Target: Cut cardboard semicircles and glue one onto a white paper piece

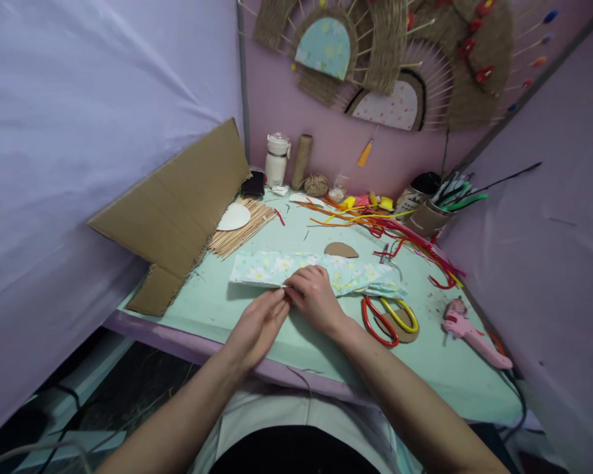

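Observation:
A long strip of pale floral fabric [267,266] lies across the mint green table [212,306]. My left hand [257,327] pinches the strip's near edge with fingers closed. My right hand [315,297] rests on the fabric just beside it, fingers curled and pressing on the same edge. The two hands touch at their fingertips. A small brown cardboard half-round [340,250] lies just behind the fabric.
Red and yellow scissors [390,318] and a pink glue gun [472,334] lie to the right. Coloured strips [400,234], a pen cup [432,214], a stick bundle [240,230], a white half-round, twine and a jar fill the back. Big cardboard [178,210] leans at left.

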`<state>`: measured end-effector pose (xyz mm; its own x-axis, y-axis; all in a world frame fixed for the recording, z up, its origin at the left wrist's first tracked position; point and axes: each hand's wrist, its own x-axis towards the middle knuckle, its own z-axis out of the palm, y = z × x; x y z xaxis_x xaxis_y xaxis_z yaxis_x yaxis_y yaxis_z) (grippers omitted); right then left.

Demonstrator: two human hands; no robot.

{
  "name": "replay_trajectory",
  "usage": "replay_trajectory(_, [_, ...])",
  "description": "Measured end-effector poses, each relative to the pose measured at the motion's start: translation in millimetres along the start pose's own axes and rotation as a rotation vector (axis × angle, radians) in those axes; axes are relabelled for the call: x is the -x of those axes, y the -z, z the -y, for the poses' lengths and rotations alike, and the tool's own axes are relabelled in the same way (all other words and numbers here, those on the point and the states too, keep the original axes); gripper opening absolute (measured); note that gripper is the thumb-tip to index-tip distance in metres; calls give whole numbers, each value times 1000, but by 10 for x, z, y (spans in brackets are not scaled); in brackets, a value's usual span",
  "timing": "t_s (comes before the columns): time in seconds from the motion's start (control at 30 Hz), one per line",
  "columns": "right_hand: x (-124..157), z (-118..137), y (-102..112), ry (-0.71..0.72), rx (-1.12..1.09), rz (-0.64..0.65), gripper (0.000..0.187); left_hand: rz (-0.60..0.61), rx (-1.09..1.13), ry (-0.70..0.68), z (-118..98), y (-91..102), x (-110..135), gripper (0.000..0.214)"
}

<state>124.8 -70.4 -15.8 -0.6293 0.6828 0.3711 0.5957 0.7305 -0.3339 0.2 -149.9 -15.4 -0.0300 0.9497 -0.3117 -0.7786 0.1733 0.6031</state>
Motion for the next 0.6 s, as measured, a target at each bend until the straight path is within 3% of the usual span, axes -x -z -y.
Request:
replay_trajectory(0.13, [61,13,22,27,23,-2,12,-99,172,20,-76,-84,-255,8])
replay_trajectory(0.33, [360,60,233,55,-56,-2,21,-289,181,-13,-61,-124,-313,25])
replay_trajectory(0.47, [806,-181,573,-201,37,-71,21,-334,180,-39,-89,-161,-317,45])
replay_trajectory(0.6, [1190,-496,867,-514,316,111,16,-336,121,-25,-93,-199,-343,41])
